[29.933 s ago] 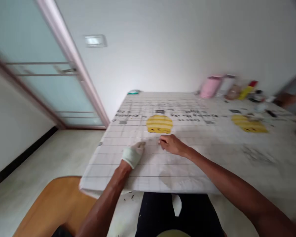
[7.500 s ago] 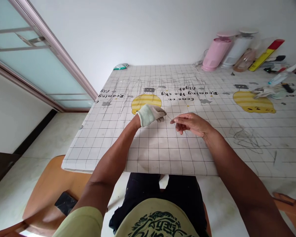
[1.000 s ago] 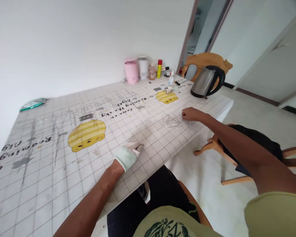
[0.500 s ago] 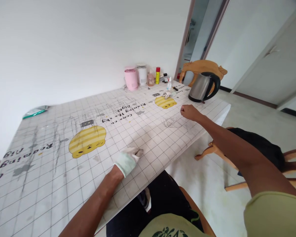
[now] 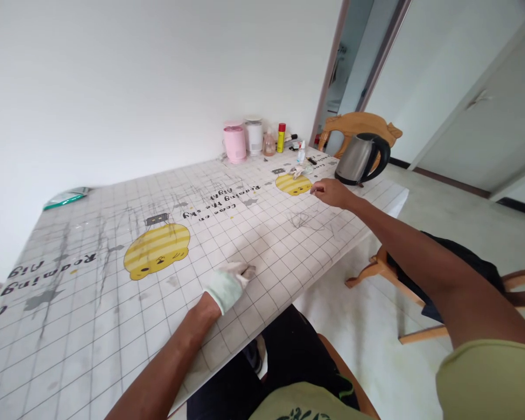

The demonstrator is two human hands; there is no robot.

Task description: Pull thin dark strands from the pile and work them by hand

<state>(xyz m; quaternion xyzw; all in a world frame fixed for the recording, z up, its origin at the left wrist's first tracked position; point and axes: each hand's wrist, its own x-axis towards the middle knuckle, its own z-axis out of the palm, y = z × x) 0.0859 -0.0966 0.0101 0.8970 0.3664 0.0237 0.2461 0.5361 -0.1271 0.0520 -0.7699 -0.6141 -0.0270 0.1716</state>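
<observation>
My left hand [image 5: 230, 284] wears a white and pale green glove and rests low over the table [image 5: 266, 233] near its front edge. Its fingers are curled together, and whether anything is between them is hidden. My right hand [image 5: 330, 193] is bare and reaches over the far right part of the table, its fingers bent inward. Just beyond its fingertips lies a crumpled whitish glove [image 5: 302, 171] on a printed yellow bear. The steel kettle [image 5: 356, 158] stands right of that hand, apart from it.
Along the wall stand a pink container [image 5: 235, 143], a white container [image 5: 254, 136], a pinkish bottle [image 5: 269, 143], a red-capped yellow can [image 5: 280, 138] and a small white bottle [image 5: 301, 153]. A green-edged packet [image 5: 66, 198] lies far left. Wooden chairs [image 5: 359, 122] stand beyond and right.
My right hand has moved left, closer to the crumpled glove, and its fingers have loosened from a tighter fist. My left hand has stayed in place. The view has shifted slightly.
</observation>
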